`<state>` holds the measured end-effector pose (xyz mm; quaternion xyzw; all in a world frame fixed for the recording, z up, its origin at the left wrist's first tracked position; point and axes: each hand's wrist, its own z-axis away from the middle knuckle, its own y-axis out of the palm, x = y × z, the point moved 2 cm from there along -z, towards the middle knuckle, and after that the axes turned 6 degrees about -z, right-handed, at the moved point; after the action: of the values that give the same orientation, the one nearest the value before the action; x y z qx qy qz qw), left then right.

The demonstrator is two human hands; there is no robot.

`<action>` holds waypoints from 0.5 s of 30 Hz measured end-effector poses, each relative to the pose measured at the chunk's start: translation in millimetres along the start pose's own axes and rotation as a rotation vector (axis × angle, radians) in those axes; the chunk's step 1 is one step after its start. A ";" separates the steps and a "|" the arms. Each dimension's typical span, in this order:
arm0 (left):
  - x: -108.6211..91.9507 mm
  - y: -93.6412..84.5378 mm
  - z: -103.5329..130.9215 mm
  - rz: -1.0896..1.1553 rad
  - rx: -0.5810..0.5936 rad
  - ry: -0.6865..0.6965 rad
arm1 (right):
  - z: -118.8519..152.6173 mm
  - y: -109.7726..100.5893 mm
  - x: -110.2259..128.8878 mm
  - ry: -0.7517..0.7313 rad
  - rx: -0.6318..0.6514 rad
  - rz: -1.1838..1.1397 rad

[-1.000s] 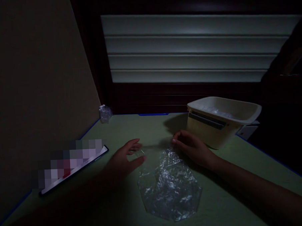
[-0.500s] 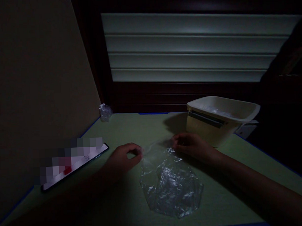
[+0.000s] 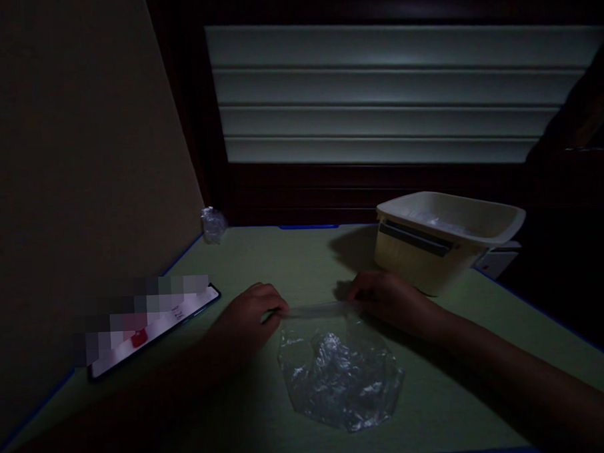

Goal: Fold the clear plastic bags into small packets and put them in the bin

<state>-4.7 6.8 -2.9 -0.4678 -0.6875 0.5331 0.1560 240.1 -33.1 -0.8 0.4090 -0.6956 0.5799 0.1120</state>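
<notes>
A clear plastic bag [image 3: 341, 382] lies on the light green table, its crinkled body catching the light. What looks like more clear film is bunched inside it. My left hand [image 3: 253, 322] pinches the left end of the bag's top edge between thumb and fingers. At the right end of the same edge, my right hand [image 3: 390, 301] is closed on the plastic. Between the two hands the edge runs straight, as a narrow, seemingly folded band. The fingertips of my right hand are partly hidden in shadow.
A cream plastic bin [image 3: 423, 248] with crumpled clear plastic inside stands at the back right. A phone [image 3: 159, 336] with a lit screen lies on the left. One crumpled plastic piece [image 3: 214, 225] sits in the far left corner. The table [image 3: 283, 261] meets a wall and slatted panel.
The bag's top edge, raised and loose before, is now drawn into a straight, flat band. My right hand has lowered slightly toward me, and the left hand's fingers have closed together.
</notes>
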 end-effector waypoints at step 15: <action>-8.6 -2.9 13.6 -0.396 0.130 0.363 | 8.9 -0.2 7.4 -0.142 0.060 0.230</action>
<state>-11.4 -8.1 -3.1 -0.4010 -0.6909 0.4426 0.4074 238.3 -44.4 1.3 0.3697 -0.7266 0.5789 -0.0167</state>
